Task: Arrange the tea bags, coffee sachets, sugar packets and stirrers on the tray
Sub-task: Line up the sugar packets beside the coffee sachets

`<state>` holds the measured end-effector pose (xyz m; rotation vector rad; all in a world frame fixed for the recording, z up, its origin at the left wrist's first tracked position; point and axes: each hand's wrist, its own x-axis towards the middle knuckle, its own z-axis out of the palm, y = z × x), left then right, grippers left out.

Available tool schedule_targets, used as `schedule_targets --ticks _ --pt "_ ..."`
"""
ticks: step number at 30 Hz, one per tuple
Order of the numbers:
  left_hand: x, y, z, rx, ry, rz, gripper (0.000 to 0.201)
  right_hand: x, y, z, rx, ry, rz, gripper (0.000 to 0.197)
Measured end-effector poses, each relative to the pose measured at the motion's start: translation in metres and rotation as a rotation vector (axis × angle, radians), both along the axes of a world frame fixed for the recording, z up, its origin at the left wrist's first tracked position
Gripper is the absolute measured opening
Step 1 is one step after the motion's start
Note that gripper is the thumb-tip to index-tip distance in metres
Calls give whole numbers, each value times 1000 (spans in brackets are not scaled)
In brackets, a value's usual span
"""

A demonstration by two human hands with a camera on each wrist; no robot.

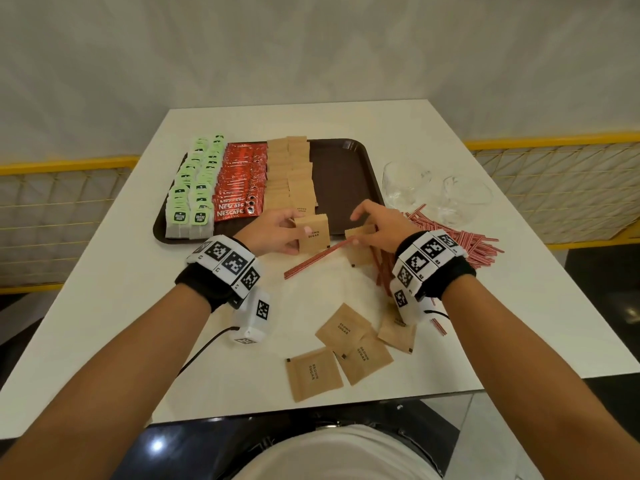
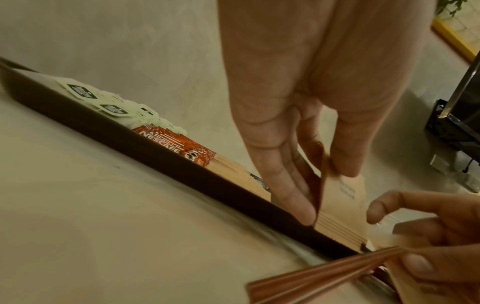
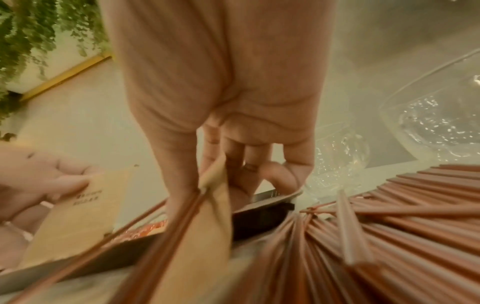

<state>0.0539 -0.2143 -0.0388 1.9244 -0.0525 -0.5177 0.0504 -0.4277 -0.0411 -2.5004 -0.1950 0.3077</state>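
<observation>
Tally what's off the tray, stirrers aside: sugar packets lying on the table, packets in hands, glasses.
Brown paper sugar packets lying on the white table: 4
Brown sugar packet in the left hand, another in the right hand: 2
Clear glasses: 2
Total: 8

White table [image 1: 145, 306] against a pale wall [image 1: 311, 46]; 2 clear glasses [image 1: 407, 180] [image 1: 464, 199] lie right of the tray — yellow-framed mesh railing [image 1: 554, 174] on both sides; green foliage [image 3: 31, 30] at upper left.

This looked like a café: a white table [image 1: 242, 341] held a brown serving tray [image 1: 346, 174], beside yellow-framed mesh railings [image 1: 554, 168] and hanging greenery [image 3: 39, 30].
</observation>
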Motion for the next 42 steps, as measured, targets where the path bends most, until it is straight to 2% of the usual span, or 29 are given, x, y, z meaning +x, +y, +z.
schedule_targets --ticks 3,6,9,12,16,23,28,32,36,42 --pt "0 0 1 -40 10 25 18 5 -4 -1 46 -4 -79 14" --pt "0 2 3 -83 16 60 9 8 -5 1 182 -1 -182 11" --pt "1 4 4 -107 5 73 15 8 -7 6 406 67 -221 33" --pt "4 10 6 -105 -25 90 32 9 -3 11 470 156 -190 50" --pt "10 19 9 -105 -48 123 43 15 8 16 545 235 -182 38" --pt "34 37 22 98 -149 65 28 45 47 24 303 147 -120 21" --pt "56 50 25 187 -179 51 23 68 78 28 179 189 -118 26" --pt "64 58 24 160 -147 2 23 78 92 29 193 229 -165 29" --pt "71 64 21 170 -168 -23 25 81 96 22 264 231 -191 22" --pt "78 66 18 232 -265 -23 22 89 87 18 211 243 -152 42"
